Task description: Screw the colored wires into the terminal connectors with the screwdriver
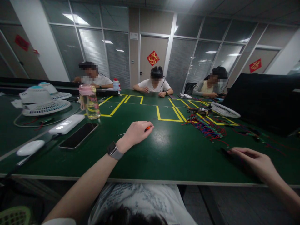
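Phone (79,135) L, btl (91,104) behind, wires (205,126) R

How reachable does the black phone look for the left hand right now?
Probably yes: the phone lies flat and uncovered, with nothing standing between it and the left hand, though that hand seems to grip an orange-handled tool.

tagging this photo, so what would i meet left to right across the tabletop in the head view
White oval object, phone, left hand, bundle of wired boards, right hand.
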A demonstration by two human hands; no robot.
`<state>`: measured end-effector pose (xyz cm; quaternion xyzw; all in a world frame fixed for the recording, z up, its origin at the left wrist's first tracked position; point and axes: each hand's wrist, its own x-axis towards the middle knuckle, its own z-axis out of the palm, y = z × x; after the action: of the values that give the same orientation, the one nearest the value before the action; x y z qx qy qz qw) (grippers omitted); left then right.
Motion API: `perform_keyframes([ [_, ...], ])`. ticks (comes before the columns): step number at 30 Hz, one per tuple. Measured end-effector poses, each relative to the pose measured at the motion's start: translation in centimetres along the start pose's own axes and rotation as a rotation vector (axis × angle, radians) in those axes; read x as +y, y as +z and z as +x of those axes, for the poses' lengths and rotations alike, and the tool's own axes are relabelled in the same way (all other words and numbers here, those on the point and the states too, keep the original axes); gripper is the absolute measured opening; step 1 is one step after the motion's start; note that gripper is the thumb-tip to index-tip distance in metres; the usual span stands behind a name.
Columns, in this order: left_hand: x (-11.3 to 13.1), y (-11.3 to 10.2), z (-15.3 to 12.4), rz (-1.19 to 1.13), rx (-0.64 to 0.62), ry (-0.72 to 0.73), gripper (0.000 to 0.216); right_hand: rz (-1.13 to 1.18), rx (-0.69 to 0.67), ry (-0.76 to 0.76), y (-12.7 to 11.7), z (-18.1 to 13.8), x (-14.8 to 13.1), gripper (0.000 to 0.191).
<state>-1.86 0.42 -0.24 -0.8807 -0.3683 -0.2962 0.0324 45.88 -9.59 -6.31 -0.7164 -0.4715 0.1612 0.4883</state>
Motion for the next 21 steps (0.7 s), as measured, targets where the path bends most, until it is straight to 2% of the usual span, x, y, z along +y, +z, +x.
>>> perform_keyframes([
  [3, 0.00, 0.01, -0.03, -0.007, -0.002, 0.003, 0.026, 0.010, 0.021, -0.005, 0.01, 0.08, -0.05, 0.024],
  [8, 0.05, 0.00, -0.02, -0.012, -0.012, 0.001, 0.027, 0.057, -0.025, 0.058, 0.18, -0.16, -0.69, 0.022],
  [11, 0.11, -0.01, 0.00, -0.005, -0.013, 0.006, 0.027, 0.007, -0.010, 0.003, 0.43, -0.32, -0.92, 0.021],
  [14, 0.12, -0.01, -0.01, 0.002, -0.015, 0.005, 0.027, -0.030, -0.009, -0.054, 0.70, -0.38, -0.79, 0.028],
  [21, 0.03, 0.19, -0.02, 0.014, -0.024, 0.015, 0.027, -0.143, -0.112, -0.211, 0.34, -0.31, -0.53, 0.040],
])
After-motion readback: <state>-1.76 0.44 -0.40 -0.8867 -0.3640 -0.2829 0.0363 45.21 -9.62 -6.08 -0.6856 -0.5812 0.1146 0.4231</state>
